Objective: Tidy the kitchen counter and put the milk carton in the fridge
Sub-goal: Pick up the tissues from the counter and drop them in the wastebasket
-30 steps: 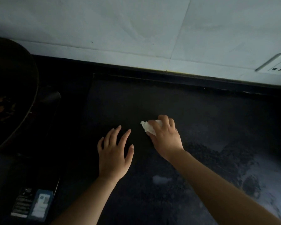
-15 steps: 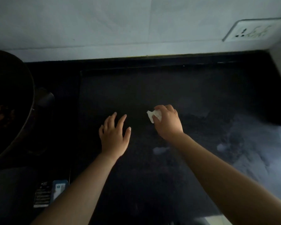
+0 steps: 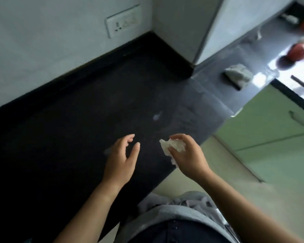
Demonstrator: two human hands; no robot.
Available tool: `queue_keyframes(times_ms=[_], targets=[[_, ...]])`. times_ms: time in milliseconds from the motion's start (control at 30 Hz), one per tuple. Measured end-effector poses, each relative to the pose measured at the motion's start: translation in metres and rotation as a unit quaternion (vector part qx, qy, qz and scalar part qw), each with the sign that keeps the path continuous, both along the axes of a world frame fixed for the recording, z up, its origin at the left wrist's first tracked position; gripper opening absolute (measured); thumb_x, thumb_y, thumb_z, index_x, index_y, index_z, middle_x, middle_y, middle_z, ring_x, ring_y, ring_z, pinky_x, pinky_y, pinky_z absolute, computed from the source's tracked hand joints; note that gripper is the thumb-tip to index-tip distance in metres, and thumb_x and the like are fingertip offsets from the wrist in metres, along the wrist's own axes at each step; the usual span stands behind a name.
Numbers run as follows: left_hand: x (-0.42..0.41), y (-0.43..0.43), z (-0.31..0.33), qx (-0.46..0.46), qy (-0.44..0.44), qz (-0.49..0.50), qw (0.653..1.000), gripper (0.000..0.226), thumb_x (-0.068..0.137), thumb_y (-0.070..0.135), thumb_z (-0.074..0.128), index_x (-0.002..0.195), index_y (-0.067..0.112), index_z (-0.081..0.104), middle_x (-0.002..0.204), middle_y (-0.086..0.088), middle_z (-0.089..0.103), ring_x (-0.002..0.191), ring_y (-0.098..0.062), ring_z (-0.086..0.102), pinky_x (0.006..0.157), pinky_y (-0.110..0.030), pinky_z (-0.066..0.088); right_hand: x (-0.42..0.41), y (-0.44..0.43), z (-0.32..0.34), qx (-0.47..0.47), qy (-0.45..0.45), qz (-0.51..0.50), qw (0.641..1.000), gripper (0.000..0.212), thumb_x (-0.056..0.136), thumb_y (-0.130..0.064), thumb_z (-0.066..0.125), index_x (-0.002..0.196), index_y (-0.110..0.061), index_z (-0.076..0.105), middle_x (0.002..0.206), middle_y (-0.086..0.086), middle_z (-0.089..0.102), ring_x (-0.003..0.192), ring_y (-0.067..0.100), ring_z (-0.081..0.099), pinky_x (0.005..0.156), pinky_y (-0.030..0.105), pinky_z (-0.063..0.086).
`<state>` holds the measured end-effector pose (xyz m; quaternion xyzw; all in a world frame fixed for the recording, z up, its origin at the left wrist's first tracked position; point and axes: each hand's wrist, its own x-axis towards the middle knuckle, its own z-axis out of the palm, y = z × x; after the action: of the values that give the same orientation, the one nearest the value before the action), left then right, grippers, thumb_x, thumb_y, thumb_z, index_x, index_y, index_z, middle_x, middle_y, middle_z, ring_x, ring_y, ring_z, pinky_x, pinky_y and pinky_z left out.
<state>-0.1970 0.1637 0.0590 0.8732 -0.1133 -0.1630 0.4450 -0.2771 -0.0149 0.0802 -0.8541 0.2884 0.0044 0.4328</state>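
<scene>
Our right hand pinched a crumpled tissue above the bench's front edge. It looked light and soft. Our left hand hovered open, empty.

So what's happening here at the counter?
A person is tidying a dark kitchen counter. The right hand holds a crumpled white tissue, pinched in its fingers above the counter's front edge. The left hand is open and empty, hovering over the counter. A small pale smear lies on the surface beyond the hands. A grey cloth sits farther along the counter near something red. No milk carton is in view.
</scene>
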Motion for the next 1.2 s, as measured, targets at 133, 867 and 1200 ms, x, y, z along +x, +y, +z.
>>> queue_keyframes(times_ms=[133, 867, 1200], targets=[[-0.046, -0.071, 0.011, -0.027, 0.022, -0.139, 0.990, 0.034, 0.087, 0.040, 0.050, 0.117, 0.028, 0.057, 0.113, 0.011, 0.057, 0.105, -0.003, 0.053, 0.082, -0.010, 0.037, -0.083, -0.038, 0.011, 0.002, -0.039, -0.123, 0.992, 0.018, 0.083, -0.028, 0.065, 0.098, -0.032, 0.056, 0.101, -0.010, 0.059, 0.086, 0.011, 0.059, 0.076, 0.024, 0.046], [-0.508, -0.407, 0.016, 0.051, -0.050, -0.728, 0.682, 0.032, 0.090, 0.039, 0.049, 0.117, 0.023, 0.056, 0.112, 0.009, 0.060, 0.104, -0.007, 0.055, 0.080, -0.020, 0.040, -0.630, -0.137, 0.008, -0.001, -0.018, -0.681, 0.732, 0.014, 0.087, -0.024, 0.060, 0.100, -0.026, 0.057, 0.103, -0.007, 0.053, 0.091, -0.006, 0.050, 0.071, 0.000, 0.035], [-0.638, -0.538, 0.001, 0.046, -0.014, -0.768, 0.638, 0.024, 0.087, 0.042, 0.054, 0.105, 0.028, 0.061, 0.099, 0.017, 0.063, 0.096, 0.002, 0.058, 0.080, -0.024, 0.046, -0.752, -0.248, -0.012, 0.015, -0.034, -0.769, 0.639, 0.013, 0.087, -0.023, 0.059, 0.098, -0.029, 0.056, 0.104, -0.007, 0.054, 0.090, -0.005, 0.050, 0.068, 0.000, 0.034]])
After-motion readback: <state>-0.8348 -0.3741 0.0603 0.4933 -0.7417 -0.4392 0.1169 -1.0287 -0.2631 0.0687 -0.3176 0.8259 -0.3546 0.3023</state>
